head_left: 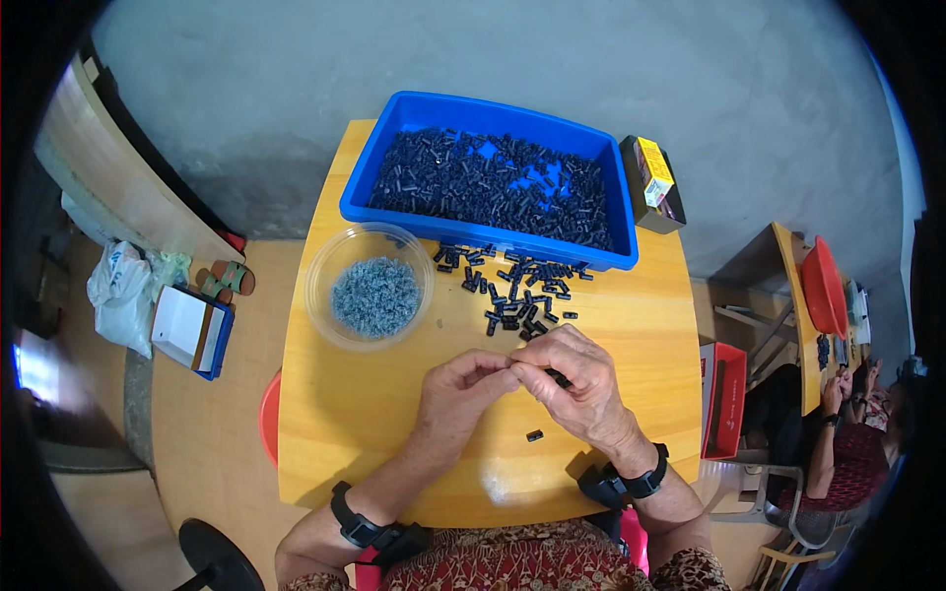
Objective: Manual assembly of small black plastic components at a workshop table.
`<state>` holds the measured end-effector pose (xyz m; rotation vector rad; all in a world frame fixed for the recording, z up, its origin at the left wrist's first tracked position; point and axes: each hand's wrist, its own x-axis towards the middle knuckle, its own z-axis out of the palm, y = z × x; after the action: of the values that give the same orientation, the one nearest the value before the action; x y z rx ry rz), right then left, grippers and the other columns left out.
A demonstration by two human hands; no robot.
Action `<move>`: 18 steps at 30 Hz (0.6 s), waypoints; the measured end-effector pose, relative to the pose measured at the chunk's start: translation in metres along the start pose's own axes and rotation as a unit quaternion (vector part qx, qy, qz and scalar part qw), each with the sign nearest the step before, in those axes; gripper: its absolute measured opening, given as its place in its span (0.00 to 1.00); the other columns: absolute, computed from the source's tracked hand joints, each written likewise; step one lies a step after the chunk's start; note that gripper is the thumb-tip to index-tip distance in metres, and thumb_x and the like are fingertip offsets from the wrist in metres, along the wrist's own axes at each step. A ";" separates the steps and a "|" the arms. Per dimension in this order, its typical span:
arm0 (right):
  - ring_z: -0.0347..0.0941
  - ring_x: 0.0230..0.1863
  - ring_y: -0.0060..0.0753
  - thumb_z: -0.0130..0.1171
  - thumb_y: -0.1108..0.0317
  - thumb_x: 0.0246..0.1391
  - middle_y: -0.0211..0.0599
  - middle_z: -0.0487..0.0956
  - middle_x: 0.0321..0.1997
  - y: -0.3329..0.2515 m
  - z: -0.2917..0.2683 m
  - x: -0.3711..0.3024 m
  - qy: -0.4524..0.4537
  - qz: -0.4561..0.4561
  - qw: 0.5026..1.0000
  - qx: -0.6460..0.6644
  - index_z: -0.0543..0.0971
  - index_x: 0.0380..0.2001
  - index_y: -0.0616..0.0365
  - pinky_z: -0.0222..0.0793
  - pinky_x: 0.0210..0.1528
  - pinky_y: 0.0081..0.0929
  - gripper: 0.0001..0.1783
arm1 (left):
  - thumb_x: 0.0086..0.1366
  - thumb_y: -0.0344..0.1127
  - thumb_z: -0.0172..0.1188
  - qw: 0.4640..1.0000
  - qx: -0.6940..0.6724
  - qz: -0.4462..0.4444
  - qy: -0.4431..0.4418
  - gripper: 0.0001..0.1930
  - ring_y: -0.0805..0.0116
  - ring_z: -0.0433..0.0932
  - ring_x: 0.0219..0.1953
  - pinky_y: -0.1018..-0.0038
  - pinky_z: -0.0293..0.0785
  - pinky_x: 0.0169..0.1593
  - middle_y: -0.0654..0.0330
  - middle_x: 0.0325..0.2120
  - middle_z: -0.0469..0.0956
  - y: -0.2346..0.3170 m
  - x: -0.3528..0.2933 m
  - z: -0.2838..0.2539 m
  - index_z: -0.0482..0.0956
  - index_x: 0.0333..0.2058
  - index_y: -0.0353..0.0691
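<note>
My left hand [463, 392] and my right hand [579, 384] meet at the fingertips above the near middle of the table, both closed in a pinch. What lies between the touching fingertips is too small or hidden to make out. A small black cylindrical part [559, 378] shows within the curled fingers of my right hand. One loose black part [534, 435] lies on the table just below my hands. Beyond them spreads a pile of similar black parts [522, 295]. To the left of it stands a round clear tub [320, 320] holding many tiny greyish-blue pieces.
A large blue bin [473, 230] full of black parts stands at the back of the wooden table [345, 414]. Beside its right end sits a dark box [666, 217] with a yellow carton [652, 169]. Another person [852, 458] works at a table on the right, near a red basin [823, 286].
</note>
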<state>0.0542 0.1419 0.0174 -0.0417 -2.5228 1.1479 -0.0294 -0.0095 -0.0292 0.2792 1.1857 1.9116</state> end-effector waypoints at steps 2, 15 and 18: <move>0.74 0.33 0.39 0.67 0.71 0.48 0.39 0.78 0.30 -0.003 0.001 -0.002 0.033 0.007 0.999 0.010 0.79 0.36 0.60 0.70 0.38 0.33 0.11 | 0.64 0.27 0.61 1.000 -0.008 -0.001 -0.002 0.07 0.79 0.76 0.38 0.81 0.72 0.45 0.64 0.35 0.80 0.001 0.000 -0.001 0.80 0.41 0.34; 0.72 0.35 0.36 0.70 0.66 0.42 0.34 0.75 0.33 0.000 -0.003 0.003 0.009 -0.150 0.958 -0.245 0.77 0.37 0.59 0.66 0.38 0.33 0.18 | 0.66 0.30 0.59 0.999 -0.037 -0.034 -0.013 0.09 0.77 0.76 0.41 0.80 0.71 0.48 0.61 0.37 0.80 0.004 -0.001 -0.002 0.78 0.42 0.33; 0.70 0.33 0.35 0.69 0.66 0.43 0.33 0.73 0.30 -0.002 -0.005 0.005 0.014 -0.173 0.950 -0.258 0.77 0.32 0.58 0.65 0.37 0.32 0.14 | 0.64 0.32 0.62 0.999 -0.017 -0.030 -0.015 0.10 0.79 0.76 0.38 0.80 0.72 0.45 0.64 0.35 0.80 0.005 -0.001 -0.001 0.80 0.42 0.34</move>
<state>0.0511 0.1450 0.0230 0.2391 -2.5953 0.3368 -0.0318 -0.0118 -0.0255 0.2511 1.1286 1.8677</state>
